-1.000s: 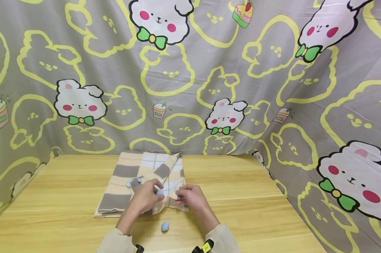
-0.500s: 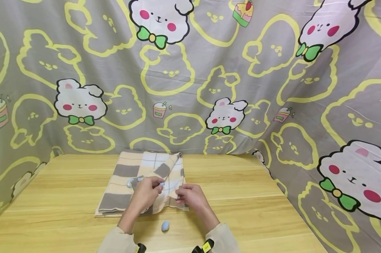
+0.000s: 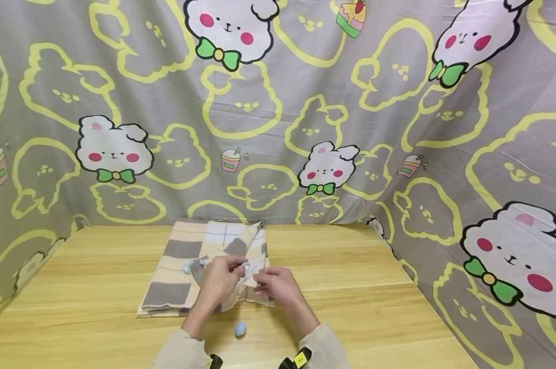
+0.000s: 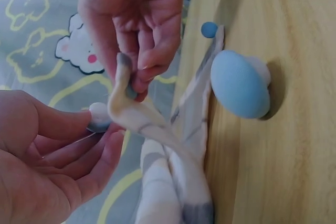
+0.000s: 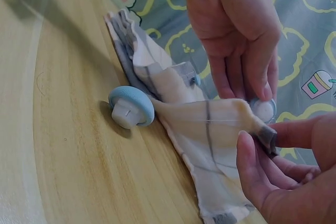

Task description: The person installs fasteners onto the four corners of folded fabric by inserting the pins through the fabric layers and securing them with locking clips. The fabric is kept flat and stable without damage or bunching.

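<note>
A plaid blanket (image 3: 181, 248) in beige, grey and white lies folded on the table, its near right corner lifted. My left hand (image 3: 221, 277) pinches a small mushroom-shaped clip (image 4: 98, 117), blue with a white part, close beside that corner. My right hand (image 3: 279, 286) pinches the grey-edged blanket corner (image 5: 266, 139) between thumb and fingers. A bluish bit shows under the right fingers in the left wrist view; what it is, I cannot tell. Another blue mushroom-shaped clip (image 3: 240, 329) with a white stem lies on the table in front of the blanket.
More small light-blue pieces (image 3: 187, 267) sit on the blanket left of my left hand. The wooden table (image 3: 351, 287) runs back to a grey curtain (image 3: 259, 148) with rabbit prints, which also hangs at both sides.
My left hand has moved right with the clip, closer to the blanket corner, and its fingers have turned around the clip. The right hand has stayed nearly still on the corner.
</note>
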`<state>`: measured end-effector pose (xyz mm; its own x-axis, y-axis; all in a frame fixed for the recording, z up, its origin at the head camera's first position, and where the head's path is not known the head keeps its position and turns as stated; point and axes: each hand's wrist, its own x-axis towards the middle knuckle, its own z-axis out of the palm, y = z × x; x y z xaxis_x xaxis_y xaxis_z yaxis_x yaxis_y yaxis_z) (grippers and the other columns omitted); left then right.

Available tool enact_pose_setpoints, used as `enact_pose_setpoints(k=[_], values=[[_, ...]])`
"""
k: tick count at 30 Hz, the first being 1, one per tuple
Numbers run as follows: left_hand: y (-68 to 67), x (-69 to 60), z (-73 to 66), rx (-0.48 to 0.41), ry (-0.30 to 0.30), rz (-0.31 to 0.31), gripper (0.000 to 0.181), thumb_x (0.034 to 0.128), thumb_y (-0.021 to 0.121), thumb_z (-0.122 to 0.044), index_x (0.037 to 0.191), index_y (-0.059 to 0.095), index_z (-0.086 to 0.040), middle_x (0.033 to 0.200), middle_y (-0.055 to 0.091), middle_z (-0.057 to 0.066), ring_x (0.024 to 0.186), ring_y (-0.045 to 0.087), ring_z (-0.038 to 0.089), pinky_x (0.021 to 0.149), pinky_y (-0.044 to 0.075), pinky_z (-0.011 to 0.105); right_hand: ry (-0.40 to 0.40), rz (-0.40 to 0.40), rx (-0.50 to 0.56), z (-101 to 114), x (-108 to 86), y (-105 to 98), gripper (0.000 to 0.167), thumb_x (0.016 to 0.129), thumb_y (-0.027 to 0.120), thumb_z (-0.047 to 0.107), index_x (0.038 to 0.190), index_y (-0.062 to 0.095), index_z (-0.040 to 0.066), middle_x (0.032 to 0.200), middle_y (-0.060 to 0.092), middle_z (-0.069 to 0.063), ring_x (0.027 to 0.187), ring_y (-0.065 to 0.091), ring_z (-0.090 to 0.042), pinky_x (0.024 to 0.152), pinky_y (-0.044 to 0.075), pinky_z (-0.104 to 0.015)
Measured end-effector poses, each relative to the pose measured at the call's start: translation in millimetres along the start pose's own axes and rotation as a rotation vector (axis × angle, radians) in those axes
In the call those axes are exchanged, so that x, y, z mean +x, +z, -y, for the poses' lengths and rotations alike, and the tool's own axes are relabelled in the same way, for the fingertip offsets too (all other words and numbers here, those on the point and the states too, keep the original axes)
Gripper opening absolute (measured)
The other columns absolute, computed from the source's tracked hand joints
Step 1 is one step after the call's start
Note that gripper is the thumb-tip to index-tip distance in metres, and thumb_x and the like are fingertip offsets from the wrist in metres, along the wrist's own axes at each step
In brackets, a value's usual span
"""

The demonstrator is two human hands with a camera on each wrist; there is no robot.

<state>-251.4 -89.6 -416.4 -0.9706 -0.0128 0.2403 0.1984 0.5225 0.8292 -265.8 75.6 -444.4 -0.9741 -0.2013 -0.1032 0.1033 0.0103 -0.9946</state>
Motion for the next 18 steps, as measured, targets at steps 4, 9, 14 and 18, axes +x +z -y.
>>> enact_pose_setpoints(k=[4,9,14,18], values=[[1.7,-0.7,0.0,-0.005,0.004,-0.009,0.019,0.0922,0.068,-0.003,0.109,0.077,-0.001,0.092,0.078,0.008,0.082,0.073,0.019,0.066,0.054,0.031,-0.004,0.009,0.002,0.0,-0.1,1.1,0.019,0.092,0.069,0.010,0.096,0.068,-0.009,0.076,0.068,-0.003,0.067,0.067,-0.010,0.065,0.058,-0.025],[1.4,-1.8,-1.9,0.001,0.010,-0.003,0.019,0.0929,0.069,-0.005,0.110,0.077,-0.002,0.096,0.078,0.008,0.090,0.074,0.026,0.069,0.056,0.035,-0.007,0.009,-0.006,-0.3,0.4,1.0,0.020,0.091,0.069,0.009,0.098,0.069,-0.010,0.076,0.069,-0.003,0.066,0.067,-0.010,0.066,0.059,-0.026],[1.9,-1.5,-3.0,0.017,0.016,0.000,0.019,0.0936,0.070,-0.007,0.111,0.077,-0.004,0.099,0.078,0.007,0.092,0.074,0.026,0.072,0.057,0.036,-0.003,0.011,-0.008,-0.3,0.7,0.4,0.021,0.092,0.068,0.009,0.099,0.069,-0.010,0.077,0.070,-0.004,0.067,0.067,-0.011,0.067,0.059,-0.027],[1.9,-2.0,-2.2,0.016,0.027,0.002,0.019,0.0929,0.071,-0.007,0.111,0.077,-0.005,0.098,0.078,0.006,0.090,0.074,0.024,0.070,0.056,0.035,0.001,0.011,-0.001,-0.9,1.3,0.8,0.020,0.091,0.068,0.009,0.097,0.069,-0.010,0.076,0.069,-0.003,0.066,0.067,-0.010,0.067,0.059,-0.027]])
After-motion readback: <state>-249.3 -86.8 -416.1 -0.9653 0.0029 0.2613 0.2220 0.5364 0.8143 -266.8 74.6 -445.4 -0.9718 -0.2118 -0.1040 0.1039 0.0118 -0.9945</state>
